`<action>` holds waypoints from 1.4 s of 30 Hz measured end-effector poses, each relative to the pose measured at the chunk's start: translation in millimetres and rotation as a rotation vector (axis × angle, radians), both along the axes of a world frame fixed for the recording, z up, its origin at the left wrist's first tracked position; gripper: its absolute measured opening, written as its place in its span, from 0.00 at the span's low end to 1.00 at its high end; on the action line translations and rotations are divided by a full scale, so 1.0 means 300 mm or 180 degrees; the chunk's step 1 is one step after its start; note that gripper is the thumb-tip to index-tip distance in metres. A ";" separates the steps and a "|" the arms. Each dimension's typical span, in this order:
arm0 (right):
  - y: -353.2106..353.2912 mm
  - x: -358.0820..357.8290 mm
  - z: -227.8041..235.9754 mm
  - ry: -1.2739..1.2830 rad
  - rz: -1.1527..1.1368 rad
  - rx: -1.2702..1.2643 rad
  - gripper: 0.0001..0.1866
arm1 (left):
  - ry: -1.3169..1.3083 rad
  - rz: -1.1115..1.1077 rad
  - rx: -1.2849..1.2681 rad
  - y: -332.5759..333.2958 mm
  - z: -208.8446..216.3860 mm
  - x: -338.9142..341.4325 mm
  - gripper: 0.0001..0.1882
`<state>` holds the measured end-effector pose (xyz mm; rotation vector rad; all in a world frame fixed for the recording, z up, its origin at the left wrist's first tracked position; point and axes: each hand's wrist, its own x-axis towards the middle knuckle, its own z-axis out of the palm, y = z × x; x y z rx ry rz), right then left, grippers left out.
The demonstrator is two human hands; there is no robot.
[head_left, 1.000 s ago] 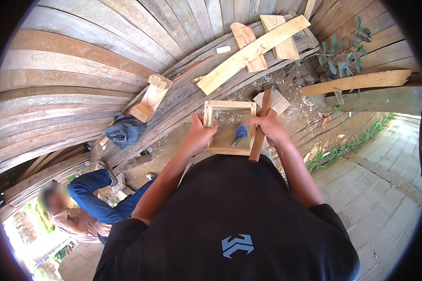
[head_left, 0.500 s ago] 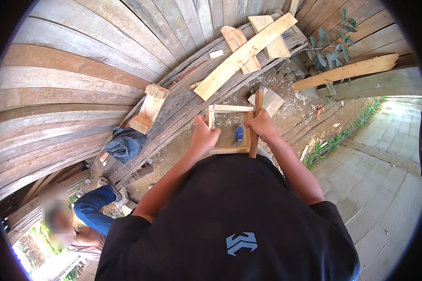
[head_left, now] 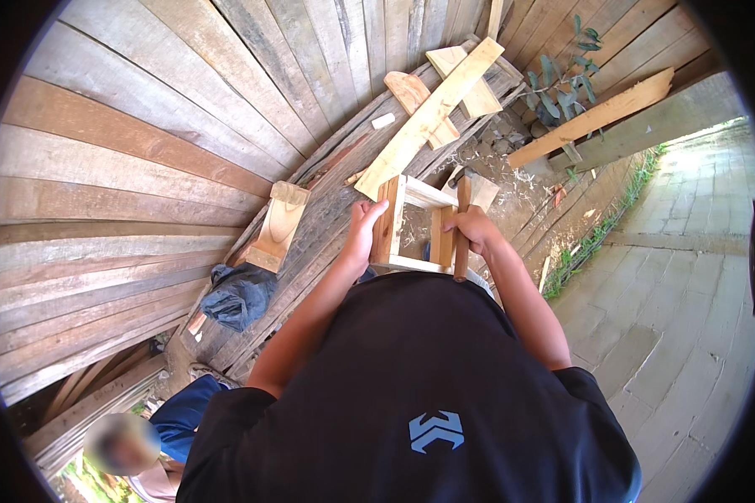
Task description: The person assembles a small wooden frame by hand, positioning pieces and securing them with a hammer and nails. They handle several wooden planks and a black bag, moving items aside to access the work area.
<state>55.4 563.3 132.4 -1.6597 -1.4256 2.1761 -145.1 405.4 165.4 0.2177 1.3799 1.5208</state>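
A small open rectangular wooden frame (head_left: pixel 387 225) is held up in front of my black shirt. My left hand (head_left: pixel 361 238) grips its left board, thumb on the near face and fingers out of sight behind. At the frame's right side, my right hand (head_left: pixel 476 228) is closed around the brown wooden handle of a hammer (head_left: pixel 462 256), its dark head pointing away from me. That handle lies across the frame's right board, and the same hand appears to steady the board too. Through the frame's opening the ground shows.
Beyond the frame runs a weathered plank bench (head_left: pixel 323 220) bearing a long pale board (head_left: pixel 432 117), a joined wooden piece (head_left: pixel 278 228) and a dark plastic bag (head_left: pixel 239 298). A plank wall (head_left: pixel 143 159) stands behind. A seated person (head_left: pixel 184 419) is at lower left. Paving (head_left: pixel 671 318) lies right.
The frame has turned so its left board's broad face shows. My left hand has shifted along that board, and the hammer has tilted slightly, with its head now visible.
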 end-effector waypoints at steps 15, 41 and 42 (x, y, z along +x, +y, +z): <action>-0.102 -0.027 0.062 0.0442 -0.0850 -0.0411 0.17 | 0.0036 -0.0794 0.0133 -0.025 0.069 -0.058 0.14; -0.028 0.089 -0.018 0.1237 -0.1469 -0.1910 0.07 | -0.0276 -0.0353 0.0132 -0.176 -0.037 -0.117 0.21; -0.021 0.122 -0.062 0.1270 -0.1450 -0.1954 0.08 | -0.0276 -0.0327 0.0132 -0.176 -0.043 -0.119 0.21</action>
